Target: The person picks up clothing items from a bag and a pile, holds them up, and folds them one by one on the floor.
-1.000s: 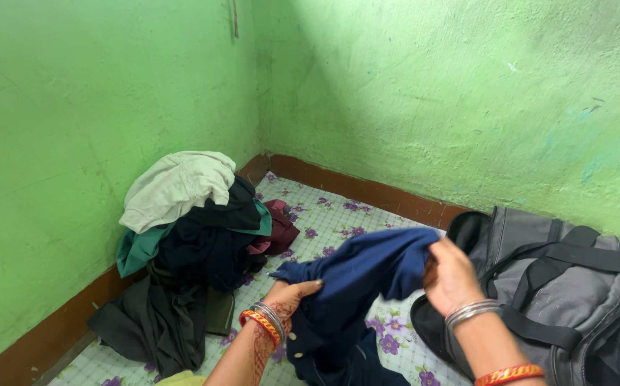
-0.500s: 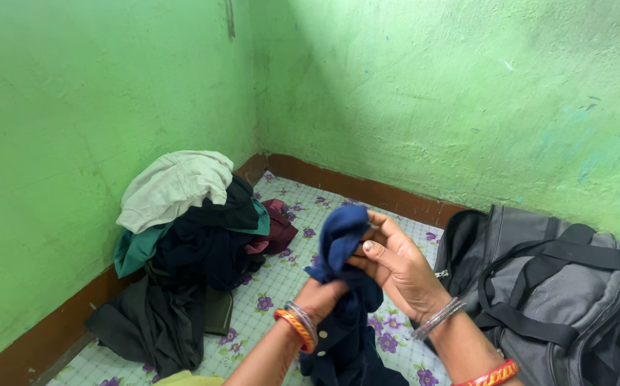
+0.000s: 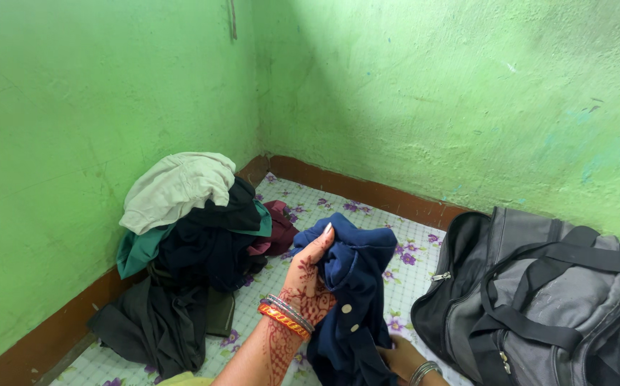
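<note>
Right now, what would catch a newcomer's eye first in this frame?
Centre frame, the left hand, hennaed and bangled, holds up a navy blue garment with pale buttons, while the right hand grips its lower part near the bottom edge. A heap of clothes topped by a cream piece sits in the green-walled corner at left, and an open grey duffel bag lies at right.
</note>
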